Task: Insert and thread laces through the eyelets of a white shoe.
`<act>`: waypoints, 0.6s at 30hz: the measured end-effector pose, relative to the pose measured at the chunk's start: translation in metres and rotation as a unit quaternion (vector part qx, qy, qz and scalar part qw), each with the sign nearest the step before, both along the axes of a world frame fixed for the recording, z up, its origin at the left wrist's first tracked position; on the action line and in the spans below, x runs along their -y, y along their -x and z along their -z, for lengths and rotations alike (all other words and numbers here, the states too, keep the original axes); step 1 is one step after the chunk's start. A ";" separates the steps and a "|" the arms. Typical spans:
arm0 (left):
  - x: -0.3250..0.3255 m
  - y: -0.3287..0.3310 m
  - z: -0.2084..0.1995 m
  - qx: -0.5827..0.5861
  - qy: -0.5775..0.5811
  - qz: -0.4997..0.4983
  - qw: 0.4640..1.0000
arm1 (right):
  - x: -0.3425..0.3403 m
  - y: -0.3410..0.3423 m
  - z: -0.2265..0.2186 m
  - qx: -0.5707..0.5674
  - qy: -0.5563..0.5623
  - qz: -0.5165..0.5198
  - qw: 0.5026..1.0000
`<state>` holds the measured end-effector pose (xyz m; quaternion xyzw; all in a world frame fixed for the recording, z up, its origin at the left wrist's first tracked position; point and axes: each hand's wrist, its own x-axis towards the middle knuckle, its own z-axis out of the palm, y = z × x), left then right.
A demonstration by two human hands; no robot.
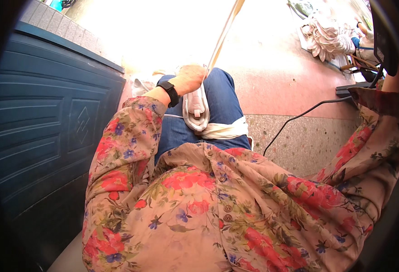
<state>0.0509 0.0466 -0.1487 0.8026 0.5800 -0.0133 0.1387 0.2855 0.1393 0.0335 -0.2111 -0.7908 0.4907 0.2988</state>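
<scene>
My left hand (pixel 191 78), with a black band on its wrist, is closed above my lap. A long pale strip (pixel 222 43) runs from its fingers up past the top edge. Just below this hand, a whitish shoe upper (pixel 195 111) lies on my jeans with its rounded end toward me. My fingertips are washed out by glare. Bundled cream cloth (pixel 224 130) lies across my thigh beside the upper. At the right edge, my right hand (pixel 396 83) reaches up beside a dark machine part (pixel 387 41); its fingers are hidden.
A dark blue panelled door (pixel 50 109) stands close on my left. A black cable (pixel 299 115) loops over the speckled floor at the right. A heap of pale shoe uppers (pixel 326 38) lies at the far right, next to another person's arm (pixel 364 31).
</scene>
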 end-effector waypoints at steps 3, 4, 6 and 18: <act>-0.002 -0.004 0.001 0.010 0.009 -0.009 1.000 | -0.002 -0.011 0.003 -0.002 0.010 0.013 1.000; -0.003 -0.002 0.003 0.022 0.008 -0.009 1.000 | -0.003 -0.014 0.003 -0.004 0.013 0.016 1.000; -0.012 0.003 0.009 0.034 0.007 -0.009 0.999 | -0.004 -0.019 0.002 -0.006 0.018 0.021 1.000; -0.032 0.022 0.018 0.277 0.245 -0.156 0.916 | -0.018 -0.036 0.001 -0.020 0.035 0.045 0.998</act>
